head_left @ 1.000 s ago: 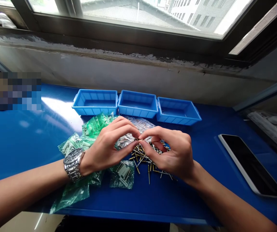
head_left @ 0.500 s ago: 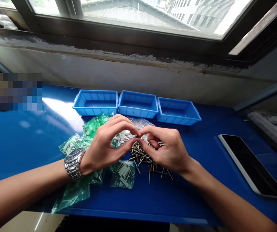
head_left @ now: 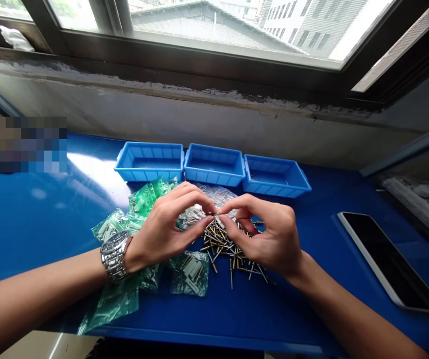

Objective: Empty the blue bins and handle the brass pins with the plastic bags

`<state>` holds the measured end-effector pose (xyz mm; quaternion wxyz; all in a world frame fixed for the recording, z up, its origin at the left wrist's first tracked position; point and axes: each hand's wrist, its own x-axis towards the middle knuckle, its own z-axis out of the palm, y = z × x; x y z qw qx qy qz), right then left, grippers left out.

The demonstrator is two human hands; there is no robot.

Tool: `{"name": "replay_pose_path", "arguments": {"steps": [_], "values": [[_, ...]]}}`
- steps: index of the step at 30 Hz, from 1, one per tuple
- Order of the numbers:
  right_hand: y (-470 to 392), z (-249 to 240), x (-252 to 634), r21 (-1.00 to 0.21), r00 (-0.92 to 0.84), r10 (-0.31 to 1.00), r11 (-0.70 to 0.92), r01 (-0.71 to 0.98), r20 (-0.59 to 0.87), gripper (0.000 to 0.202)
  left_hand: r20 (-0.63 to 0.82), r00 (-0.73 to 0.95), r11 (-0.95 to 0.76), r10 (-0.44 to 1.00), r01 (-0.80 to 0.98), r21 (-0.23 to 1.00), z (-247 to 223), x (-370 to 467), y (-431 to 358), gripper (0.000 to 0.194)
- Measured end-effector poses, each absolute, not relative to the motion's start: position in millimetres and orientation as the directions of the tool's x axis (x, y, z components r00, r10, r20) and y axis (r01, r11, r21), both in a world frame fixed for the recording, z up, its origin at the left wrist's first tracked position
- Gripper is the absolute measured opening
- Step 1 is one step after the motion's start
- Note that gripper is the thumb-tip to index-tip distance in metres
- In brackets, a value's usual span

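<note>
My left hand [head_left: 175,217], with a metal watch [head_left: 115,255] on its wrist, pinches one end of a thin blind rivet [head_left: 215,214]. Thumb and forefinger of my right hand [head_left: 265,232] close on its other end, so the rivet lies about level between the fingertips. Below them is a loose pile of blind rivets [head_left: 218,244] with gold-coloured bodies and silver pins, partly covered by my right hand. Close to my left hand lie green plastic bags [head_left: 147,197] of small parts, a smaller bag [head_left: 190,273] of pale strips and a clear bag [head_left: 218,194].
Three blue bins, left [head_left: 149,174], middle [head_left: 214,175] and right [head_left: 278,189], stand in a row behind the bags. A phone [head_left: 390,262] lies on the blue table [head_left: 304,319] at the right. Beyond the table rises a wall with a window [head_left: 214,30].
My right hand has drawn slightly away to the right from my left. The fingertips, close together before, now stand a little apart with the rivet showing between them.
</note>
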<state>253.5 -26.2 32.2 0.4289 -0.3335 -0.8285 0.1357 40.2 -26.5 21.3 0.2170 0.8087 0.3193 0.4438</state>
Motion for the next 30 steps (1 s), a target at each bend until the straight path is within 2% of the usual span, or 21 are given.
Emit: {"name": "replay_pose_path", "arguments": {"steps": [4,7,11,14,18,23,27,30], "values": [[-29,33,252,-0.478,-0.453,0.623,0.781,0.402,0.638,0.002,0.55,0.473,-0.712,0.689,0.297,0.636,20,41,-26,0.004],[-25,38,260,-0.483,-0.41,0.646,0.758,0.438,0.644,0.004,0.53,0.474,-0.695,0.704,0.304,0.651,19,41,-25,0.012],[-8,49,283,-0.512,-0.197,0.736,0.612,0.603,0.647,0.006,0.51,0.474,-0.679,0.718,0.314,0.664,19,40,-25,0.014],[10,53,303,-0.53,-0.023,0.746,0.494,0.689,0.666,0.005,0.5,0.487,-0.678,0.716,0.313,0.665,18,40,-26,0.014],[22,52,321,-0.519,-0.041,0.833,0.382,0.764,0.552,0.012,0.502,0.484,-0.68,0.717,0.326,0.656,18,40,-26,0.017],[20,53,324,-0.527,-0.208,0.882,0.426,0.736,0.423,0.014,0.505,0.483,-0.684,0.715,0.333,0.649,20,40,-26,0.018],[19,60,329,-0.574,-0.388,0.906,0.411,0.708,0.17,0.022,0.509,0.482,-0.689,0.713,0.345,0.638,21,41,-26,0.017],[20,66,338,-0.588,-0.492,0.868,0.362,0.723,-0.07,0.026,0.505,0.49,-0.69,0.71,0.344,0.636,20,41,-26,0.016]]}}
